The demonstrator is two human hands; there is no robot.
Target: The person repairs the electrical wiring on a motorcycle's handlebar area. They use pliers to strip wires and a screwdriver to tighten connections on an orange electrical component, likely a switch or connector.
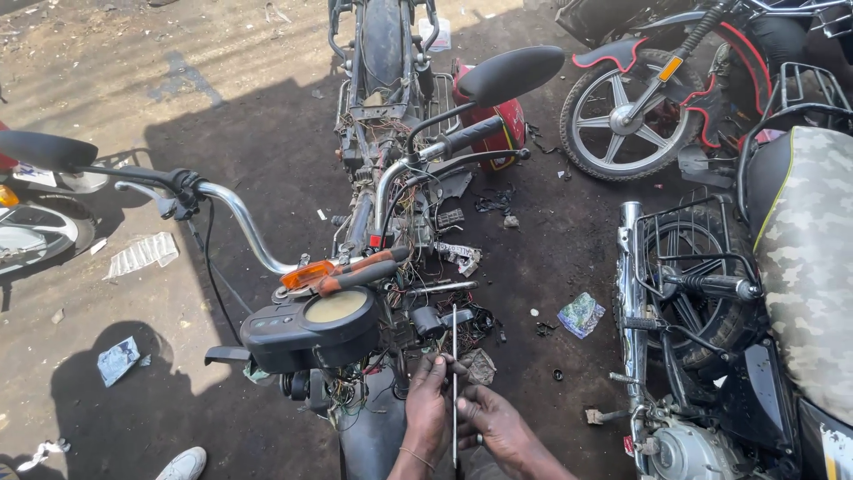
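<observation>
I look down on a stripped motorcycle with bare frame (378,107), chrome handlebar (240,218) and black instrument cluster (311,329). Orange-handled pliers (342,271) rest on top of the handlebar clamp. My left hand (428,404) pinches wires beside the loose wiring (355,391) below the cluster. My right hand (498,427) is closed around the lower part of a long thin metal rod (454,373) that stands upright between both hands. A thin bracelet shows on my left wrist.
A second motorcycle with a camouflage seat (804,258) and chrome exhaust (633,302) stands close on the right. A red-trimmed motorcycle wheel (622,116) is at top right, another bike's front (35,222) at left. Litter dots the dirt ground; a white shoe (182,464) is at bottom left.
</observation>
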